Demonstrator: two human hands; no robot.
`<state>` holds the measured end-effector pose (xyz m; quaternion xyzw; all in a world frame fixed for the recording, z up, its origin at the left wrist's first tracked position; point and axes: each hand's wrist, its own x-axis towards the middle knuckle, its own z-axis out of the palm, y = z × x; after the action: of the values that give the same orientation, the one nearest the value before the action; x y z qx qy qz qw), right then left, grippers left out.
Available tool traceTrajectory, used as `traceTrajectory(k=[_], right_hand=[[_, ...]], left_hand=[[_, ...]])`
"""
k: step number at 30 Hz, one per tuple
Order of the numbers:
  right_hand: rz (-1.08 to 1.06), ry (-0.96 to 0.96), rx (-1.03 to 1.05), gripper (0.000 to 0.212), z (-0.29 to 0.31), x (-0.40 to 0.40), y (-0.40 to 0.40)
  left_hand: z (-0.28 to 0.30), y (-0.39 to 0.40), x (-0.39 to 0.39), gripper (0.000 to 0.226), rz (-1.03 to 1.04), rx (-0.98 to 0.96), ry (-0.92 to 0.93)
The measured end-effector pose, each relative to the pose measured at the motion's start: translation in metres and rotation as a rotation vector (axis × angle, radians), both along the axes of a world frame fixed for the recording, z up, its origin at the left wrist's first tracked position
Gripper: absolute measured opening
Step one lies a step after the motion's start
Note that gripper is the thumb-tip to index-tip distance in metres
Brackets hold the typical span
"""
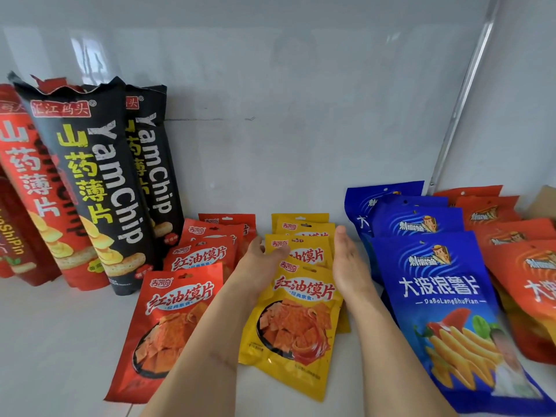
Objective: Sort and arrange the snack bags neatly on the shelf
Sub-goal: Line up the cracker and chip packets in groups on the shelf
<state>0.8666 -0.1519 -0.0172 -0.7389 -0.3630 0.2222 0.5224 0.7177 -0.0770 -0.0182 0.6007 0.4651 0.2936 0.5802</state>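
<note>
Yellow snack bags (296, 308) sit between left hand (258, 266) and right hand (349, 263), both grips flat, holding nothing.

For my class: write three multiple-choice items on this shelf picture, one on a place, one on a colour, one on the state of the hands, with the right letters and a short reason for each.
1. Where do the tall black yam chip bags stand?
A. At the left, leaning against the back wall
B. Flat at the far right
C. Between the two hands

2. What colour is the row of bags between the two hands?
A. Blue
B. Yellow
C. Black

3. How are the left hand and right hand held?
A. Both curled into fists
B. Both with straight fingers, one on each side of the row
C. One is lifting a blue bag off the shelf

Answers:
1 A: the black bags stand upright at the left, tops near the wall.
2 B: the row between the hands is yellow; blue bags lie to its right.
3 B: both hands flank the yellow row with extended fingers.
</note>
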Motion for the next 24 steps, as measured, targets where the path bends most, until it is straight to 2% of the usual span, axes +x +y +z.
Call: traceTrajectory(k=[3, 4, 8, 13, 17, 20, 24], right_hand=[[-0.030, 0.025, -0.044, 0.093, 0.001, -0.005, -0.005], [-0.043, 0.036, -0.075, 0.100, 0.000, -0.005, -0.008], [-0.041, 0.061, -0.118, 0.081, -0.004, -0.007, -0.020], [0.059, -0.053, -0.149, 0.096, 0.001, -0.014, -0.022], [0.051, -0.172, -0.213, 0.062, -0.001, -0.005, -0.023], [0.094, -0.204, -0.212, 0.041, -0.005, 0.000, -0.014], [0.016, -0.338, -0.282, 0.043, -0.012, 0.004, -0.006]], left_hand=[[0.003, -0.013, -0.003, 0.044, -0.038, 0.020, 0.021], [0.001, -0.013, -0.003, 0.040, -0.035, 0.040, 0.039], [-0.006, -0.015, 0.003, 0.038, 0.031, 0.083, 0.075], [-0.009, -0.017, 0.015, 0.047, 0.134, 0.066, 0.048], [-0.006, -0.014, 0.012, 0.054, 0.118, 0.021, 0.046], [-0.006, -0.020, 0.013, 0.030, 0.086, 0.085, 0.090], [-0.008, -0.026, 0.026, 0.030, 0.069, 0.177, 0.108]])
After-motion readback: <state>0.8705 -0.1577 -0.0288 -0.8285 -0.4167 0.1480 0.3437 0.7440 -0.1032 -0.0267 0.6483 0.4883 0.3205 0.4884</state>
